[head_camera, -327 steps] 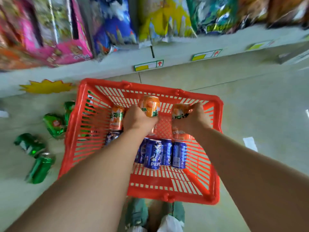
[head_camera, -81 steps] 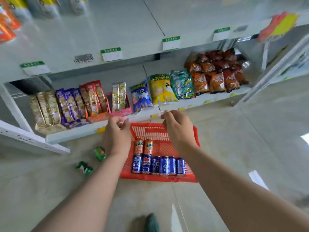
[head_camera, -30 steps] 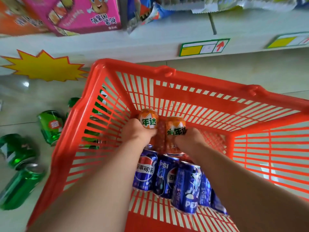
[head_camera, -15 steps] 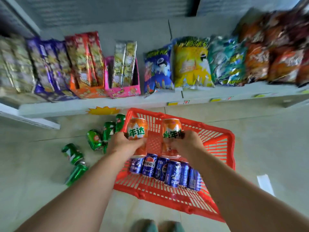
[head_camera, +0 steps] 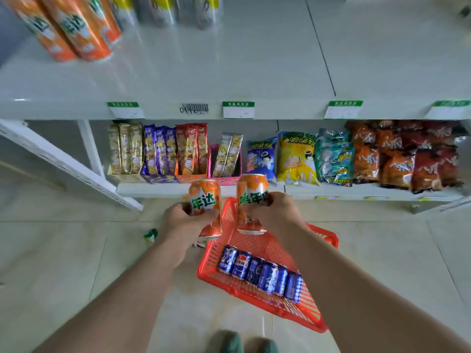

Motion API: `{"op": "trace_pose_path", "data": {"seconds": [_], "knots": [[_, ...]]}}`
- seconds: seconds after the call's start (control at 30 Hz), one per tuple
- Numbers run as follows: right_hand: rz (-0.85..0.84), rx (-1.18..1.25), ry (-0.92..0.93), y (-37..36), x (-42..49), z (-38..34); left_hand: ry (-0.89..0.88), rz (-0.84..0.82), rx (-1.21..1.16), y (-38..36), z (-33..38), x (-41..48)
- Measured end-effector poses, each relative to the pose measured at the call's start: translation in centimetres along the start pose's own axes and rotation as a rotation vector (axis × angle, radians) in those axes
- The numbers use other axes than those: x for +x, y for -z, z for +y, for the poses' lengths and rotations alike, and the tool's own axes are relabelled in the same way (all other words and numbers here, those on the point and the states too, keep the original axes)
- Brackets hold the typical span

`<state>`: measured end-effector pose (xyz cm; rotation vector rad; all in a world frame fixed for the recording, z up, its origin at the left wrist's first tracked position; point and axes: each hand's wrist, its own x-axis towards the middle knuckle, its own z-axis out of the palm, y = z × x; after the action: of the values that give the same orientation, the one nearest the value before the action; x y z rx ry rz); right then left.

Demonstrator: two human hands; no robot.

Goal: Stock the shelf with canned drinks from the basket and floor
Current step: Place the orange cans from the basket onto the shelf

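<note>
While the left hand grips the left can round its middle and the right hand the right can, both roughly upright above the basket, these orange cans look stiff, slick and likely full, fairly heavy; a mid-body wrap suits shelving them.

Basket on the floor before the lower shelf, row of cans inside it; standing cans on the upper shelf, left.
</note>
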<state>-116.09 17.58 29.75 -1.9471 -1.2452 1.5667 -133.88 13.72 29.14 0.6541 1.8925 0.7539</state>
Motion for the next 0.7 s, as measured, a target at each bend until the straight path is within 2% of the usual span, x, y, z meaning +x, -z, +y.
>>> {"op": "trace_pose_path", "data": {"seconds": [0.13, 0.33, 0.5, 0.7], "knots": [[-0.035, -0.011, 0.071, 0.4, -2.6, -3.5, -0.038, 0.020, -0.031, 3.5, 2.0, -2.2], [-0.025, 0.034, 0.140, -0.2, -5.6, -9.6, -0.126, 0.147, -0.035, 8.8, 6.4, -3.9], [-0.036, 0.061, 0.212, -3.1, -6.4, -14.9, -0.217, 0.252, -0.016, 14.1, 10.3, -2.9], [-0.021, 0.103, 0.274, -8.4, -5.2, -20.9, -0.285, 0.301, 0.013, 20.3, 13.8, 1.2]]}}
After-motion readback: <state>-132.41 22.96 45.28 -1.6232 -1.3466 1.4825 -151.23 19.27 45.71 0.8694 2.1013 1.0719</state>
